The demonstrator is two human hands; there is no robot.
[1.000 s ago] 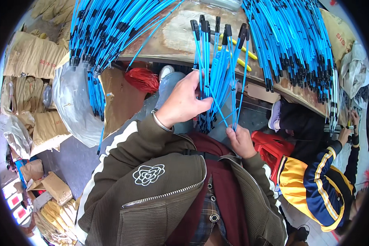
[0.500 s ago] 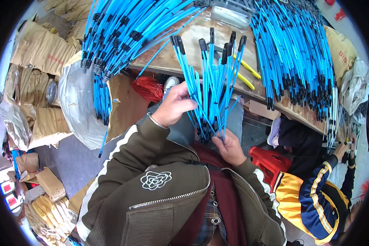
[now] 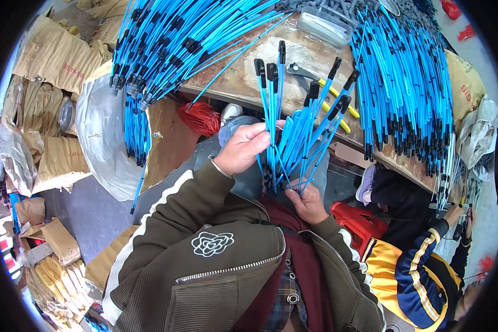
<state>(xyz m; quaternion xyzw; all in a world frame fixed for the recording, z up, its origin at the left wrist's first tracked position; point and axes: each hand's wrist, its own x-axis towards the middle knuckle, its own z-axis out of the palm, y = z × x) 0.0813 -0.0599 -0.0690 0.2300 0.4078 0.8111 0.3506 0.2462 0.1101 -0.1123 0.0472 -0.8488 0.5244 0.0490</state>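
Between my hands, over my lap, is a loose bundle of thin blue plastic rods with black end caps, fanned out upward. My left hand is closed, thumb and fingers pinching a few of the rods at the bundle's left side. Lower down, my right hand grips the bundle near its bottom end. Those lower ends are partly hidden behind the fingers. Just beyond the bundle, pliers with yellow handles lie on the worn wooden table.
Large piles of blue rods lie at the table's left and right. A clear plastic box sits between them. At left stands a lined carton holding rods. A red stool and a co-worker are at right.
The rods' upper ends have spread apart, with a few at my left fingers separated from the others, which lean right. The view has shifted slightly. Both hands stay on the bundle.
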